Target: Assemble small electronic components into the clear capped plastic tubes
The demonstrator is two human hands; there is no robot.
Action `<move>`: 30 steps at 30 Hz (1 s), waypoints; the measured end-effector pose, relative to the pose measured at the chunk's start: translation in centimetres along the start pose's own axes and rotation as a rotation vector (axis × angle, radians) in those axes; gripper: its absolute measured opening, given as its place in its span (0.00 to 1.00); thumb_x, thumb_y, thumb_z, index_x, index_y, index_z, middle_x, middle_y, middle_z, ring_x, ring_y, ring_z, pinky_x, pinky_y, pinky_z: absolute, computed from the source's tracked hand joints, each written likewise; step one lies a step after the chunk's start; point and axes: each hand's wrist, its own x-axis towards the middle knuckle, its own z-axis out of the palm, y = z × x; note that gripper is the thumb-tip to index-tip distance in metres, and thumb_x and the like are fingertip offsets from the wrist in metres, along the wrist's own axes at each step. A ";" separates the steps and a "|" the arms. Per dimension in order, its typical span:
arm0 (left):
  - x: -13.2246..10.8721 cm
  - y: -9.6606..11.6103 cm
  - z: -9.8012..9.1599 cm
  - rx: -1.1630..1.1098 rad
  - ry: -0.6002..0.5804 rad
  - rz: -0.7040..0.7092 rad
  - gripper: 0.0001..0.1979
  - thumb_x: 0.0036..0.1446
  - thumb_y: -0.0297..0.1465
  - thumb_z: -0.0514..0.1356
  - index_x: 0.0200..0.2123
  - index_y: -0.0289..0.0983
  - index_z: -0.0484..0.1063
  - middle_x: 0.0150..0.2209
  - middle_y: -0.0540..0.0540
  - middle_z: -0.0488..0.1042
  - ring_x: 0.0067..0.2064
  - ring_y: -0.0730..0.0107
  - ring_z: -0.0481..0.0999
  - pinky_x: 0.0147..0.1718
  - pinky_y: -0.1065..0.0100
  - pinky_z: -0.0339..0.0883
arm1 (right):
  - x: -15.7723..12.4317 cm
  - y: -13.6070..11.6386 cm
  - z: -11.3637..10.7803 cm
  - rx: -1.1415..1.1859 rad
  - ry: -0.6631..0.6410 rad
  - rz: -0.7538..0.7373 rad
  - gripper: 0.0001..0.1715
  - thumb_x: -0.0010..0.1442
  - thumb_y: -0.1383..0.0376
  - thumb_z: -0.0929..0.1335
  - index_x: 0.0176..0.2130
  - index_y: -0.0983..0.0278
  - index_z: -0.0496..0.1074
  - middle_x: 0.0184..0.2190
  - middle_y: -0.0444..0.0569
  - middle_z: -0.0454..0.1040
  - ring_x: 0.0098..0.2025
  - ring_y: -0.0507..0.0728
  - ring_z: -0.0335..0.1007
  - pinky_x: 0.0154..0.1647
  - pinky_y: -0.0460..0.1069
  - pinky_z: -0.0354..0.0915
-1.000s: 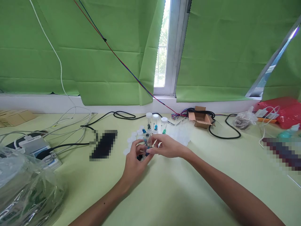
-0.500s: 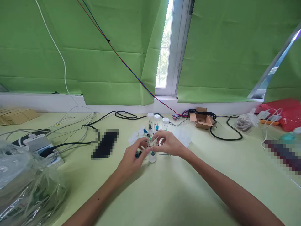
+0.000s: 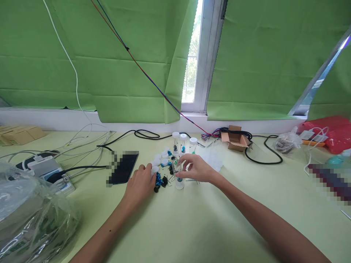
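Note:
My right hand (image 3: 194, 168) pinches the upper part of a clear tube (image 3: 179, 176), which stands upright with its white end down and a dark and blue piece inside. To its left, my left hand (image 3: 140, 182) hovers low over the table, fingers bent and apart. Its fingertips are beside a white cap (image 3: 155, 169) and some shiny blue pieces (image 3: 158, 179); I cannot tell whether they touch the cap. Small black round parts (image 3: 164, 181) lie between the hands. Behind them stand white-capped clear tubes (image 3: 183, 144) with coloured pieces inside.
Clear plastic pieces (image 3: 215, 157) lie behind my right hand. A black phone-like slab (image 3: 125, 168) is left of my left hand. Further out are an open cardboard box (image 3: 236, 140), black cable (image 3: 275, 160), a power strip (image 3: 59, 175) and a large plastic bag (image 3: 33, 215).
My left hand has left the tube and moved left to the caps and blue pieces, uncovering the small parts. My right hand stays at the tube, almost in place.

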 end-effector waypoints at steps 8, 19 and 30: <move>0.0 -0.2 -0.1 -0.016 -0.088 0.014 0.13 0.64 0.33 0.45 0.46 0.36 0.63 0.43 0.37 0.70 0.43 0.50 0.74 0.32 0.61 0.62 | -0.1 -0.4 -0.1 -0.029 -0.063 0.016 0.16 0.48 0.59 0.76 0.36 0.63 0.74 0.35 0.45 0.73 0.31 0.51 0.69 0.29 0.45 0.66; -0.1 -0.2 0.5 -0.038 -0.108 0.043 0.13 0.63 0.26 0.45 0.50 0.34 0.59 0.42 0.36 0.68 0.40 0.52 0.73 0.29 0.63 0.58 | -0.3 0.5 0.3 -0.161 -0.223 0.079 0.15 0.47 0.60 0.76 0.34 0.63 0.74 0.31 0.44 0.75 0.32 0.53 0.68 0.30 0.46 0.63; 0.0 -0.1 -0.2 -0.092 -0.014 -0.004 0.18 0.68 0.33 0.39 0.45 0.37 0.67 0.39 0.39 0.68 0.36 0.56 0.73 0.28 0.64 0.57 | -0.3 0.8 0.8 -0.173 -0.249 0.055 0.15 0.48 0.60 0.77 0.34 0.64 0.74 0.30 0.44 0.74 0.31 0.52 0.68 0.30 0.46 0.62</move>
